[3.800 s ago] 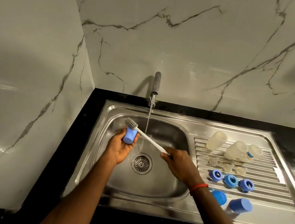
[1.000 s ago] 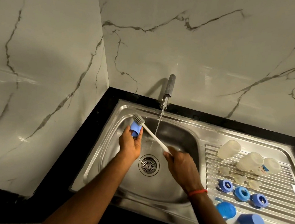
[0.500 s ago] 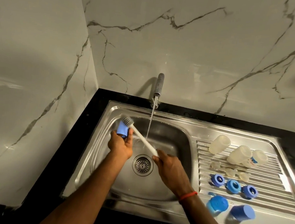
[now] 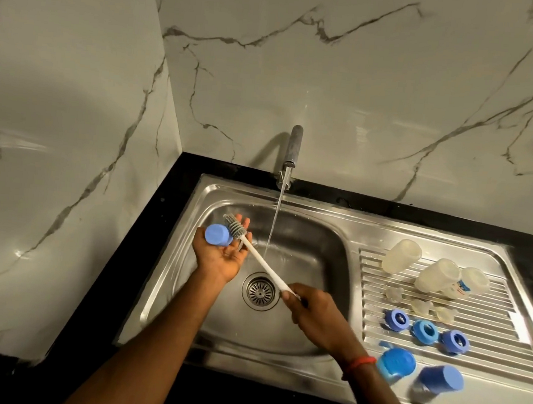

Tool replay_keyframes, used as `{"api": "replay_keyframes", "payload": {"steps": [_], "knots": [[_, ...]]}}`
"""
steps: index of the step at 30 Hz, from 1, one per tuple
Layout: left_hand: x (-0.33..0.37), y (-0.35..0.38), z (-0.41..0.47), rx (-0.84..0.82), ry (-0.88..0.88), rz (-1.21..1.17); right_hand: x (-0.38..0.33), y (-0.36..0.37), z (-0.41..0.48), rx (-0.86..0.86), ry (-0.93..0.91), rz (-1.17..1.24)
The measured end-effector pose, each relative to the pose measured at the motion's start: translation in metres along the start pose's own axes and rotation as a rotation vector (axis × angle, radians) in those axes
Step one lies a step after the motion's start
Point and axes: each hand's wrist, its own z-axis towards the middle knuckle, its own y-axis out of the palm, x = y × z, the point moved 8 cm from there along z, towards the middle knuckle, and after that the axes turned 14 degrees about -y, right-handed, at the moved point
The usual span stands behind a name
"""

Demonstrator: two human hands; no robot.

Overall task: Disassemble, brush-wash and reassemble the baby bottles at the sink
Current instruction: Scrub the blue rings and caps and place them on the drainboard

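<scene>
Left hand (image 4: 221, 257), palm up over the left of the sink (image 4: 161, 289), holds the blue cap (image 4: 218, 234). Right hand (image 4: 316, 315) grips the handle end of the brush (image 4: 261, 263), bristle head just beside the cap. The cap looks light, rigid and wet, so likely slippery. Best pinched across the sidewall, mouth left free. Bottles (image 4: 402, 255) lie on the drainboard (image 4: 499, 402).
</scene>
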Motion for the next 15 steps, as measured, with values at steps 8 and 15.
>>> {"api": "replay_keyframes", "payload": {"steps": [8,15], "knots": [[0.002,-0.008,0.008,-0.076,0.04,-0.018,-0.008,0.005,0.005,-0.004,0.005,-0.067],[-0.003,-0.002,0.01,-0.039,0.018,0.049,-0.002,-0.013,0.0,-0.055,0.055,-0.029]]}}
